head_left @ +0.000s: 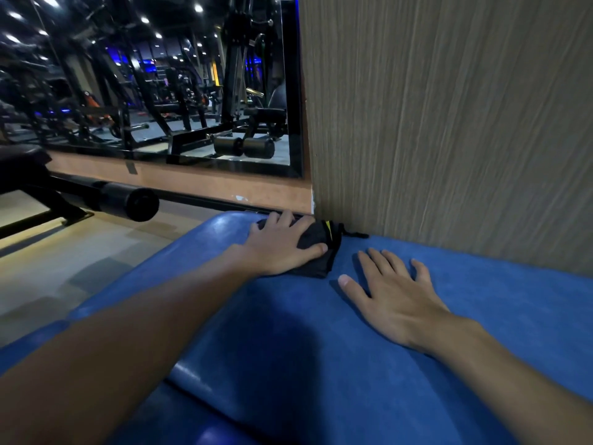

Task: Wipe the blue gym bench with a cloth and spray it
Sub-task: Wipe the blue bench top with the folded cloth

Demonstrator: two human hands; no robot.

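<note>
The blue padded gym bench [321, 348] fills the lower part of the view and runs up to a wall corner. A black cloth [316, 244] with a yellow mark lies bunched at the bench's far end. My left hand [279, 244] presses down on the cloth, fingers spread over it and thumb along its near edge. My right hand [391, 290] lies flat on the bench pad just right of the cloth, fingers straight and spread, holding nothing. No spray bottle is in view.
A wood-grain wall panel [449, 123] rises right behind the bench's far end. A large mirror [167, 85] on the left reflects gym machines. A black machine with a padded roller [134, 200] stands on the tiled floor [80, 268] to the left.
</note>
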